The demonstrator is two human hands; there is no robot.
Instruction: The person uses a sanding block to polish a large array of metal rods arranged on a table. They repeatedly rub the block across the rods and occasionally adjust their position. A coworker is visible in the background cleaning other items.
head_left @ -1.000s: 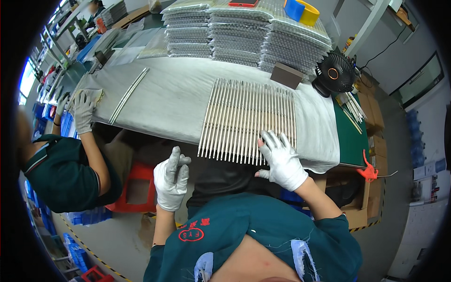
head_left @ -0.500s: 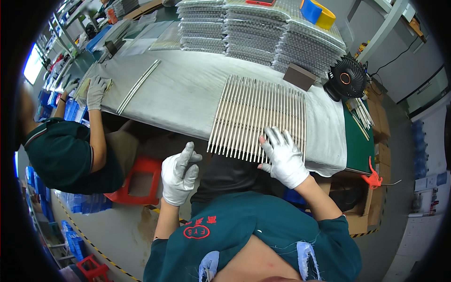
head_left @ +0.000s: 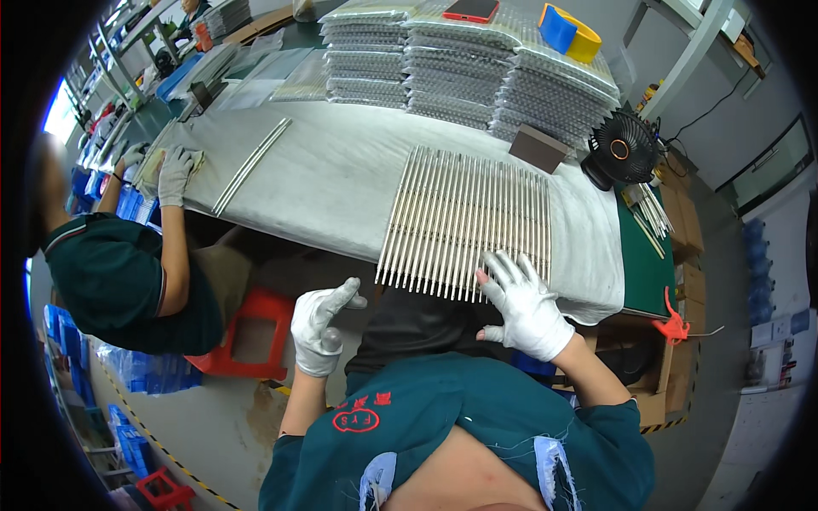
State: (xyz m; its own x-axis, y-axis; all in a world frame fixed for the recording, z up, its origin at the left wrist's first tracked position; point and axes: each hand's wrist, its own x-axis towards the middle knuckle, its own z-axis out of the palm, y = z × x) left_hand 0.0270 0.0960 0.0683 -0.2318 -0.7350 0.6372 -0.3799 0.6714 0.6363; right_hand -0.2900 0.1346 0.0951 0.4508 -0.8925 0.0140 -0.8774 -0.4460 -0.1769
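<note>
A row of slim silver metal rods (head_left: 467, 223) lies side by side on the pale cloth of the table, near ends jutting past its front edge. My right hand (head_left: 527, 308), in a white glove with some bare fingertips, has its fingers spread, the longest ones over the near ends of the rods at the right. Whether they press on the rods I cannot tell. My left hand (head_left: 320, 325), gloved too, hovers off the table edge left of the row, fingers partly bent and apart, nothing visible in it. Two or so separate rods (head_left: 252, 167) rest farther left on the cloth.
Stacks of bubble-wrapped sheets (head_left: 456, 72) line the back of the table. A black fan (head_left: 620, 150) and a brown block (head_left: 538, 148) stand at the right, by more rods (head_left: 652, 213). A gloved co-worker (head_left: 119, 277) sits at the left beside a red stool (head_left: 247, 336).
The view has shifted slightly. My right hand has drawn a little back toward me along the rods. My left hand has turned slightly and stays off the table. The rods look the same.
</note>
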